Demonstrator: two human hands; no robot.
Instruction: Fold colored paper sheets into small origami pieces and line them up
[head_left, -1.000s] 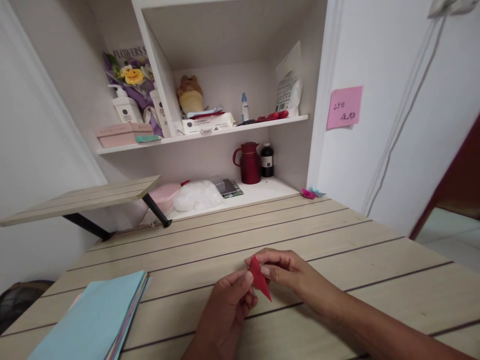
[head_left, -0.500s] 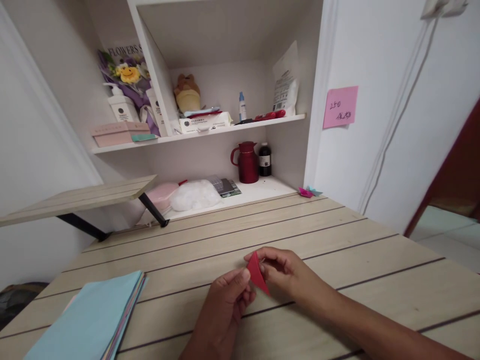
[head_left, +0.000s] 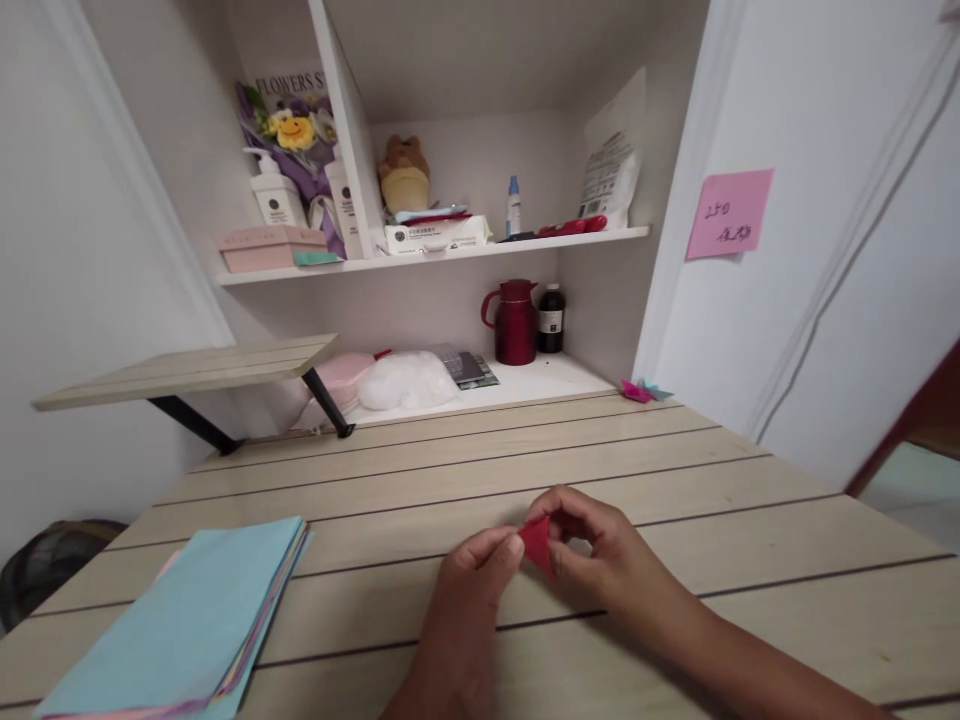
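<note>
A small folded piece of red paper (head_left: 537, 546) is held just above the table, between my two hands. My left hand (head_left: 480, 575) pinches its left corner with thumb and fingertips. On the other side my right hand (head_left: 589, 540) grips the paper's right edge, thumb below and index finger curled over the top. The visible face of the paper is roughly triangular; fingers cover its edges.
A stack of coloured paper (head_left: 187, 610), light blue on top, lies at the left. Two small folded paper pieces, one magenta (head_left: 637, 391), sit at the table's far right corner. A raised wooden shelf (head_left: 195, 370) stands back left; a red jug (head_left: 515, 325) is behind.
The camera view has turned slightly left, so the scene sits further right. The red paper has been turned between my fingers and now shows a smaller, wider triangle.
</note>
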